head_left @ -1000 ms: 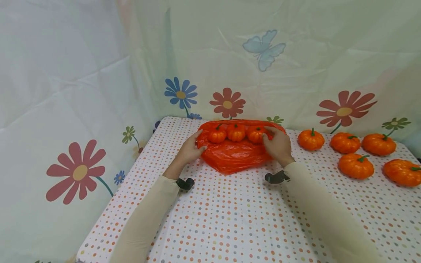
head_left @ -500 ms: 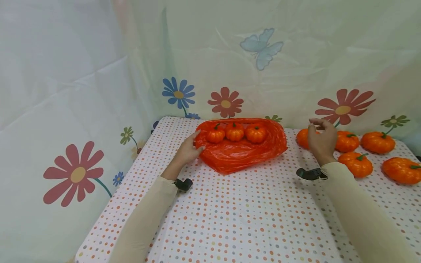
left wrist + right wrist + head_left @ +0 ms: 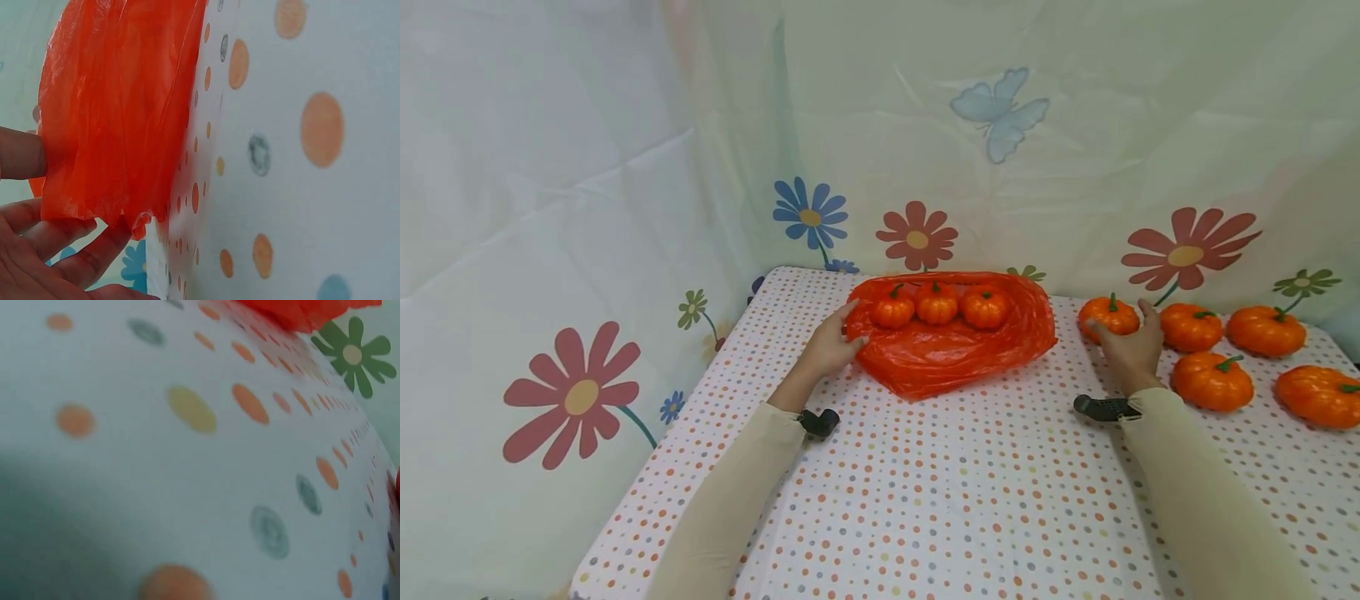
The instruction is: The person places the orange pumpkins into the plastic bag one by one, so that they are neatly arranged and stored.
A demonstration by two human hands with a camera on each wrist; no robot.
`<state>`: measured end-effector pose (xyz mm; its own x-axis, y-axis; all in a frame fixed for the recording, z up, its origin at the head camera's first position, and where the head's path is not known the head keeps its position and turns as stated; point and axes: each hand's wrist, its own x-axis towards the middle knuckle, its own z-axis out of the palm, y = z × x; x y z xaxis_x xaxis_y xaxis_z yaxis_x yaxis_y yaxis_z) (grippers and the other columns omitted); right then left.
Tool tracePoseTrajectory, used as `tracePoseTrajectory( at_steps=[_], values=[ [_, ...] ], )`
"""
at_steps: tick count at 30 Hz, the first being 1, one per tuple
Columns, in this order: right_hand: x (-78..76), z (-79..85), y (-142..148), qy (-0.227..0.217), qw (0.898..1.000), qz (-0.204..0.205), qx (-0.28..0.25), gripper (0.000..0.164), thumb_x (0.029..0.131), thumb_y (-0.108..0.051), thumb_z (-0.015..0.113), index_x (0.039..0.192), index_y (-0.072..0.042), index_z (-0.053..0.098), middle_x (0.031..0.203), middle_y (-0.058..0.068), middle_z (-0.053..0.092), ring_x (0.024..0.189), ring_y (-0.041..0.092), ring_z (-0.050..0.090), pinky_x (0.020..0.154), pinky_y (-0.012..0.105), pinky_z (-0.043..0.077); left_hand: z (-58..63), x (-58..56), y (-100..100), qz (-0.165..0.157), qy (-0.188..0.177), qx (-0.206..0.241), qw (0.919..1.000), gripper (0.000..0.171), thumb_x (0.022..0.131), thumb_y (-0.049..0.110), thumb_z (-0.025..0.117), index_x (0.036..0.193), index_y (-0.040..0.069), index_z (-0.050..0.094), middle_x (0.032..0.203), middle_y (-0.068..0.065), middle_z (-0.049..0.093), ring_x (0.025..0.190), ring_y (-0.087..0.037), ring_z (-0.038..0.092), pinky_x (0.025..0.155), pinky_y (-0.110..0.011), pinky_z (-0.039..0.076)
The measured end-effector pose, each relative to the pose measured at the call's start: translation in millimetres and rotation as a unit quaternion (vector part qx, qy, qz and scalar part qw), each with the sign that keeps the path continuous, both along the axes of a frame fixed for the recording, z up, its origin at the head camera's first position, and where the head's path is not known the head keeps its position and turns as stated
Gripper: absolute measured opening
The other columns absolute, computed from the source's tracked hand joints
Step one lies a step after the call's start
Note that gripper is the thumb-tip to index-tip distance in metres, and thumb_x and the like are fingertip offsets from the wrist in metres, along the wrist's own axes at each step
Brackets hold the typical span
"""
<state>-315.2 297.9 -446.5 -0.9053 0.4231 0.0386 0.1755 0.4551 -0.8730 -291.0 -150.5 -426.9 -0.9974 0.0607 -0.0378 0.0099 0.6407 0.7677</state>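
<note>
A red plastic bag [image 3: 925, 358] lies on the table with its mouth spread. Inside it sit three small orange pumpkins, at left [image 3: 892, 310], middle [image 3: 936, 305] and right [image 3: 985, 308]. My left hand [image 3: 829, 343] holds the bag's left edge between thumb and fingers. The left wrist view shows the thin plastic [image 3: 119, 112] between the thumb and the fingers [image 3: 94, 256]. To the right of the bag, my right hand [image 3: 1133, 354] is spread at another pumpkin [image 3: 1108, 317], thumb at its front, fingers at its right side. The right wrist view does not show this hand.
Several more orange pumpkins stand at the right: one just beside the right hand [image 3: 1191, 327], one in front [image 3: 1212, 382], others farther right [image 3: 1266, 332]. A polka-dot cloth [image 3: 940, 500] covers the table. A flower-printed curtain [image 3: 1060, 208] hangs behind.
My right hand has left the bag's right side, moved right over the pumpkins and lowered to the nearest one outside the bag. The left hand has stayed at the bag's left edge.
</note>
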Motion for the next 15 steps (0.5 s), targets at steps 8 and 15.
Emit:
tracePoseTrajectory(
  at_steps=[8, 15],
  values=[
    [-8.4, -8.7, 4, -0.014, 1.0, 0.023, -0.009, 0.093, 0.094, -0.043, 0.061, 0.159, -0.025, -0.003, 0.167, 0.009, 0.004, 0.153, 0.033, 0.013, 0.123, 0.049, 0.017, 0.4, 1.1, 1, 0.002, 0.002, -0.004, 1.0, 0.07, 0.094, 0.02, 0.064, 0.156, 0.023, 0.03, 0.155, -0.01, 0.04, 0.135, -0.032, 0.047, 0.109, -0.049, 0.045],
    [-11.6, -13.3, 3, -0.024, 0.999, 0.023, 0.011, 0.091, 0.094, -0.046, 0.059, 0.16, -0.023, 0.0, 0.167, 0.011, 0.006, 0.153, 0.035, 0.015, 0.122, 0.051, 0.019, -0.2, 0.8, 0, 0.002, 0.005, -0.003, 1.0, 0.071, 0.094, 0.019, 0.065, 0.155, 0.023, 0.03, 0.154, -0.01, 0.041, 0.135, -0.032, 0.048, 0.107, -0.048, 0.047]
  ],
)
